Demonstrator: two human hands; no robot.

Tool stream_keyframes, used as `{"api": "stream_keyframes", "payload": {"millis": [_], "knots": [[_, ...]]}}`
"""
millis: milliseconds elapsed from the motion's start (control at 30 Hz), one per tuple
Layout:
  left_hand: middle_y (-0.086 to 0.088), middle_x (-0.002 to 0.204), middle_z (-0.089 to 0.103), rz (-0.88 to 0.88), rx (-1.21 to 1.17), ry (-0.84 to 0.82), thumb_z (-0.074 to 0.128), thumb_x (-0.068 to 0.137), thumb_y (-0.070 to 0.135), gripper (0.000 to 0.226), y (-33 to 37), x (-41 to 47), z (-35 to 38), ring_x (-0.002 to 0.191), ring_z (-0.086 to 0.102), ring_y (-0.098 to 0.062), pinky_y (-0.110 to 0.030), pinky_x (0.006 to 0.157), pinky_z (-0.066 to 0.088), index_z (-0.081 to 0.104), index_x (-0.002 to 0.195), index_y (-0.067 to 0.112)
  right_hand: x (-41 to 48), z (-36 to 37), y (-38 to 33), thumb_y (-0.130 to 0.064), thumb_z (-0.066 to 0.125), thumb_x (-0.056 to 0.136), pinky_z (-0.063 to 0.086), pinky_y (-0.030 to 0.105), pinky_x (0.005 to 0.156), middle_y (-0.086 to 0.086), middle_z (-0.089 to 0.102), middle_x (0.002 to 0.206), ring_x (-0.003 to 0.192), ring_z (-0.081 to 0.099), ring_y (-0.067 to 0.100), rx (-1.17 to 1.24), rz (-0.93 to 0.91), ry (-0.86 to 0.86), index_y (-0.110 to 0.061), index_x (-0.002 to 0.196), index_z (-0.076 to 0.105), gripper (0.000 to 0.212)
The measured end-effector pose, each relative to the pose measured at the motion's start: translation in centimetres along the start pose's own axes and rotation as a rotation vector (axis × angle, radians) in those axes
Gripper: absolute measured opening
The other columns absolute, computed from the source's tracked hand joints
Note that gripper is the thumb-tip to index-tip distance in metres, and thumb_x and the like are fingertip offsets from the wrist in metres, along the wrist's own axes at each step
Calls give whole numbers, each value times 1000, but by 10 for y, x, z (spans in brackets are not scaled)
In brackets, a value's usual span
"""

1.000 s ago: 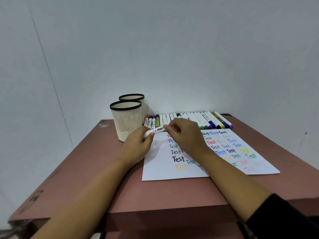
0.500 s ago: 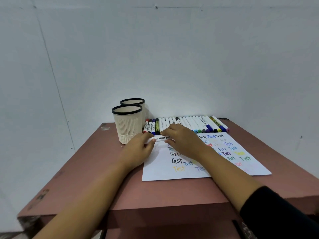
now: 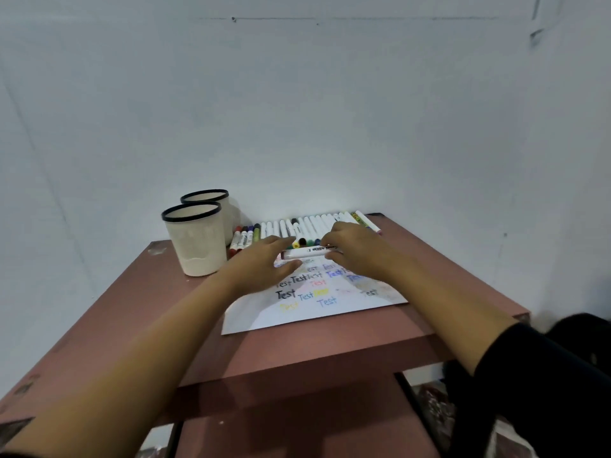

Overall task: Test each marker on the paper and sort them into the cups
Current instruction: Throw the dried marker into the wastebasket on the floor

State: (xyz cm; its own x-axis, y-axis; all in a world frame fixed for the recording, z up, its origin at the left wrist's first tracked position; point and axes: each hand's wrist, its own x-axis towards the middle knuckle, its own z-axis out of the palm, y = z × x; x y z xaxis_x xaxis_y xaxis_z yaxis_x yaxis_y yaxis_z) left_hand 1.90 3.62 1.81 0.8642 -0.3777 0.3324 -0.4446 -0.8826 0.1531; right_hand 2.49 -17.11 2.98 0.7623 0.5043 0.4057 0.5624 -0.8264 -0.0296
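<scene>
A white marker (image 3: 307, 252) with black print lies level just above the top edge of the paper (image 3: 264, 315), which carries several coloured "Test" words. My right hand (image 3: 358, 254) grips the marker's right part. My left hand (image 3: 261, 264) is at its left end, fingers stretched out above it and thumb below, with a gap showing. Two cream cups with black rims stand at the left, one nearer (image 3: 198, 246) and one behind it (image 3: 211, 195). A row of white markers (image 3: 314, 224) lies along the back of the table.
A few markers (image 3: 243, 239) with coloured caps lie next to the cups. The reddish table (image 3: 132, 292) stands against a white wall, with a lower shelf under it. A dark object sits off the table's right edge.
Both hands moved the marker a little to the right and farther back. My left hand's pinch on the marker's left end has loosened, with its fingers now stretched. The camera has tilted.
</scene>
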Motion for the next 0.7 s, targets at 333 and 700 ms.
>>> {"api": "stream_keyframes", "payload": {"millis": [333, 700], "knots": [[-2, 144, 38, 170, -117, -119, 52, 88, 49, 64, 117, 48, 25, 131, 37, -17, -30, 103, 30, 32, 143, 22, -102, -55, 77, -19, 52, 93, 38, 31, 72, 10, 56, 106, 95, 55, 26, -119, 242, -36, -10, 111, 63, 23], [-4, 149, 29, 324, -191, -235, 51, 86, 55, 73, 253, 78, 69, 135, 33, -20, -28, 107, 25, 25, 146, 22, -220, -98, 149, -23, 54, 94, 41, 31, 81, 7, 57, 112, 102, 54, 23, -186, 515, -66, -14, 118, 63, 27]]}}
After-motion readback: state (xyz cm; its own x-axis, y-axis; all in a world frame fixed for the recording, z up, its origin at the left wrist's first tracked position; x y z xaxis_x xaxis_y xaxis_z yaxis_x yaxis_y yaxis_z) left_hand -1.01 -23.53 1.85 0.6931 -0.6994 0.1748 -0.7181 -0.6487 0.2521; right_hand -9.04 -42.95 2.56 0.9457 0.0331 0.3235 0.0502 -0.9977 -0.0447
